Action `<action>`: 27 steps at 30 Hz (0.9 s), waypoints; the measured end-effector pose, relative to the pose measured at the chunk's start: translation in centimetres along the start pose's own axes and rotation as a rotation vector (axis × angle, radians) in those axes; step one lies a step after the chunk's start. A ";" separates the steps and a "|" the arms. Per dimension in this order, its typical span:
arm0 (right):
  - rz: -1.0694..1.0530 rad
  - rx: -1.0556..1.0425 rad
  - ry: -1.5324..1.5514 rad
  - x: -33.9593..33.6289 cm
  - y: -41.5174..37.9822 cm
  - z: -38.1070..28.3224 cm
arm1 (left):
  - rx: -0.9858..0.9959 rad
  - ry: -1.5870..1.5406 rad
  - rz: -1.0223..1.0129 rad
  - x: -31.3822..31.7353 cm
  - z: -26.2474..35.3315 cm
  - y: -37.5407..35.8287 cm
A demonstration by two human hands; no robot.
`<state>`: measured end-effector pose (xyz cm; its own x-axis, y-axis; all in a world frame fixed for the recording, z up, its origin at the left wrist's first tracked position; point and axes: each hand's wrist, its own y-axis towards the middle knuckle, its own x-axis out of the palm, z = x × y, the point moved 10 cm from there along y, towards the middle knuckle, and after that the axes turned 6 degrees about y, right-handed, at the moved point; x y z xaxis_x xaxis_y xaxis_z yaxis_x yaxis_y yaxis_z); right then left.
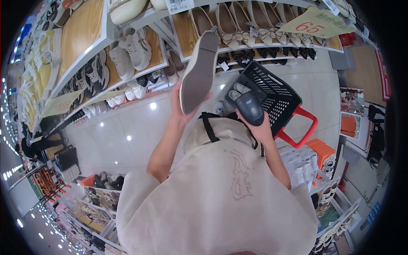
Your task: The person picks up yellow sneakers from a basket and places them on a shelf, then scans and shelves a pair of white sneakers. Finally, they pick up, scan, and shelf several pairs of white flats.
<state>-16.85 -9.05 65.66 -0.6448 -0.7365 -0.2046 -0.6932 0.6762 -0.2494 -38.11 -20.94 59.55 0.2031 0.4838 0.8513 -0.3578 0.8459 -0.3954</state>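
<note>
My left hand (182, 100) is closed around a cream flat shoe (199, 76), raised with its brown sole turned up and its heel end pointing at the shelf. My right hand (258, 121) grips a glossy black shoe (249, 108) by its near end and side. That shoe is over the near left part of a black shopping basket (282, 91), which has perforated walls and a red handle (312, 127). Just beyond the black shoe, light-coloured shoe shapes (239, 90) show at the basket; whether they lie inside it is hard to make out.
Ahead, a shelf holds beige bow flats (231, 32) behind a yellow price sign (316, 25), with black shoes (242, 56) lower down. Grey-white sneakers (134, 49) stand on the left shelf. An orange box (321, 153) is at the right, beyond the tiled floor (127, 127).
</note>
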 end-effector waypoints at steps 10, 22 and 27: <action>0.147 -0.118 0.741 -1.0 5.4 -8.2 | -0.203 -0.434 -0.351 6.9 -6.3 -7.3; 0.160 0.035 0.708 3.3 2.7 -5.6 | 0.039 0.153 -0.345 4.7 -6.2 -9.3; 0.141 0.039 0.719 3.7 2.7 -6.2 | -0.155 -0.066 -0.315 8.0 -6.3 -9.4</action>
<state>-23.06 -9.81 70.06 -0.7882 -0.4389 0.4313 -0.5848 0.7524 -0.3032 -27.36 -23.54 67.89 0.2201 0.1828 0.9582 -0.1435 0.9777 -0.1535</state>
